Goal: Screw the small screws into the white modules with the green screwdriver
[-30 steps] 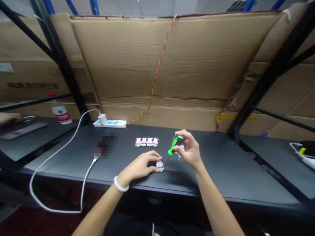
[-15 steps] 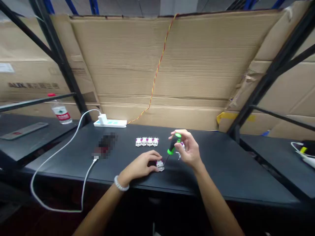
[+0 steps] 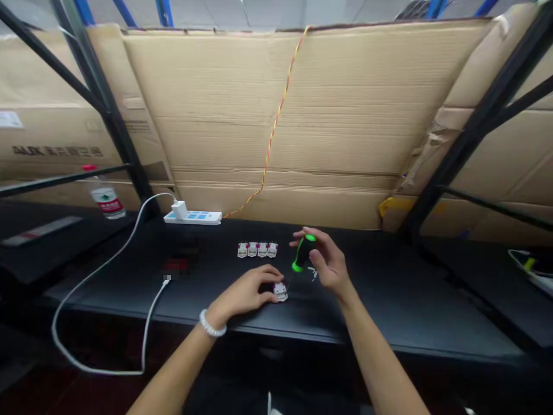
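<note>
My left hand (image 3: 254, 290) rests low on the black table, its thumb and fingers closed around a small white and purple part (image 3: 280, 291) near the front edge. In my right hand (image 3: 327, 259) is a screwdriver (image 3: 305, 252) with a black and green handle. Its thin shaft slants down to the right side of that part; whether the tip touches is too small to tell. Several similar white and purple parts (image 3: 257, 249) stand in a row behind my left hand. Small white pieces (image 3: 313, 273) lie beside the screwdriver, partly behind my right hand.
A white power strip (image 3: 193, 217) with a plugged-in charger (image 3: 178, 209) sits at the back left. Its white cable (image 3: 125, 245) loops over the front edge to a blurred-out object. A water bottle (image 3: 106, 196) stands at far left. Cardboard (image 3: 345, 115) walls the back between black posts.
The screwdriver handle and my right hand have shifted slightly left and tilted a little. My left hand still holds the part in the same spot. The picture has become brighter at the back.
</note>
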A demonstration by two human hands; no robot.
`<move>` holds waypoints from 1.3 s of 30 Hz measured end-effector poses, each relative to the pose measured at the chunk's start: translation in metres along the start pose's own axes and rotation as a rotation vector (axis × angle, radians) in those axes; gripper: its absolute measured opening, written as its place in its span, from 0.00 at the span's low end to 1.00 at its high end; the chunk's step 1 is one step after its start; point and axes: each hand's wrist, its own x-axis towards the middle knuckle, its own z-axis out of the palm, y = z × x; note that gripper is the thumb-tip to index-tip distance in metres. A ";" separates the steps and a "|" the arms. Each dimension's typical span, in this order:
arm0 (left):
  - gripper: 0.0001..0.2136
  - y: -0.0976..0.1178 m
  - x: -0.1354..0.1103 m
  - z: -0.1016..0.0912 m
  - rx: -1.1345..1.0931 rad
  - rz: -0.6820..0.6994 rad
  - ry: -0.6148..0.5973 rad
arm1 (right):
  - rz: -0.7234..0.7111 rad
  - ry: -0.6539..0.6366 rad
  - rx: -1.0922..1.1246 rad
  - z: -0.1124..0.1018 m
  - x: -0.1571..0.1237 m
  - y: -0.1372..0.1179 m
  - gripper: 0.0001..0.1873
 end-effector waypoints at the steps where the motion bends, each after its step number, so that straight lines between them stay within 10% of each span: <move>1: 0.19 0.000 0.000 0.000 -0.001 0.002 0.000 | 0.024 -0.023 0.031 0.001 0.000 -0.003 0.21; 12: 0.19 0.001 0.000 0.000 0.005 -0.002 0.001 | -0.031 0.190 -0.014 0.000 0.004 0.004 0.21; 20: 0.18 0.002 0.000 -0.001 0.006 0.004 -0.001 | 0.080 -0.033 0.106 0.000 0.001 -0.007 0.23; 39: 0.19 0.002 0.000 -0.001 -0.001 0.001 -0.002 | -0.104 0.136 -0.051 -0.004 0.005 -0.001 0.19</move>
